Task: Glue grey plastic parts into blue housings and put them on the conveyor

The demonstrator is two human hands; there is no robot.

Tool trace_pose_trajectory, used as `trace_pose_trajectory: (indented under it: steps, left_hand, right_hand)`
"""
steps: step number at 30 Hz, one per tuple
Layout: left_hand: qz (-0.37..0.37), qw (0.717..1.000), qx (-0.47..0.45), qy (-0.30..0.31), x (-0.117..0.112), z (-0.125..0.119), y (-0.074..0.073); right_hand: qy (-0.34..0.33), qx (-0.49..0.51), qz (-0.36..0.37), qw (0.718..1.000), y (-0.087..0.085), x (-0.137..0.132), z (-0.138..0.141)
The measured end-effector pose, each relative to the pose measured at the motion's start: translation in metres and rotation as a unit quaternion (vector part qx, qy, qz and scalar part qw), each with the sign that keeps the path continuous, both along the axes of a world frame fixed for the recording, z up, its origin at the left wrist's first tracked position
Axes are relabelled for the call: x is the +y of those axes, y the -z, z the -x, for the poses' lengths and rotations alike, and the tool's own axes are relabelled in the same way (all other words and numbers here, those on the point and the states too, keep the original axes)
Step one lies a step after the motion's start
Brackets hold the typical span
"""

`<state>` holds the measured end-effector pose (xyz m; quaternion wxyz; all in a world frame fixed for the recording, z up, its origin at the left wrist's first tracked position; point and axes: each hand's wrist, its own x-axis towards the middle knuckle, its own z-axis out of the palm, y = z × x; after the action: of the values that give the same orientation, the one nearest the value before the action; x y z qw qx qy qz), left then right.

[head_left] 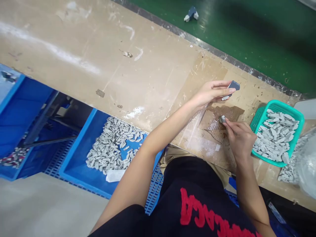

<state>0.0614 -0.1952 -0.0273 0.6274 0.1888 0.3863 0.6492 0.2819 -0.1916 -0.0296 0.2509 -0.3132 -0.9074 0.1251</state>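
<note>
My left hand [211,93] is raised over the bench, its fingers curled on a dark slate-blue block [234,86]. A pale grey piece [225,98] shows under that block, also in the hand. My right hand [238,140] pinches a small grey piece [222,119] between thumb and fingers. That piece rests on a brown-stained, worn patch [222,123] on the bench top. To the right of this hand stands a teal plastic basket [276,131] heaped with grey pieces.
A blue bin [81,164] below the bench's near edge holds a large pile of grey pieces. A clear plastic bag [306,164] with more pieces lies at the right. The scuffed beige bench [98,62] runs diagonally, with a green floor beyond it and a small blue-and-white object [191,14] there.
</note>
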Motion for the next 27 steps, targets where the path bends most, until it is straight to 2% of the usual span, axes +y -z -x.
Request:
trace_pose_trajectory:
  steps: [6,16,23,27]
  left_hand:
    - [-0.012,1.000,-0.004,0.005,0.002,-0.001,0.005]
    - [-0.003,1.000,0.014,-0.003,-0.003,0.000,-0.002]
    - [0.020,0.999,0.043,-0.003,-0.005,-0.005,-0.003]
    - [0.023,0.993,0.114,-0.008,-0.006,-0.018,-0.004]
  right_hand:
    - [0.012,0.008,-0.029,0.999,-0.004,-0.002,-0.002]
    - [0.014,0.055,-0.062,0.996,-0.004,-0.002,0.000]
    - [0.005,0.053,-0.024,0.998,-0.004,-0.005,0.000]
    - [0.063,0.150,-0.006,0.987,-0.017,-0.008,-0.002]
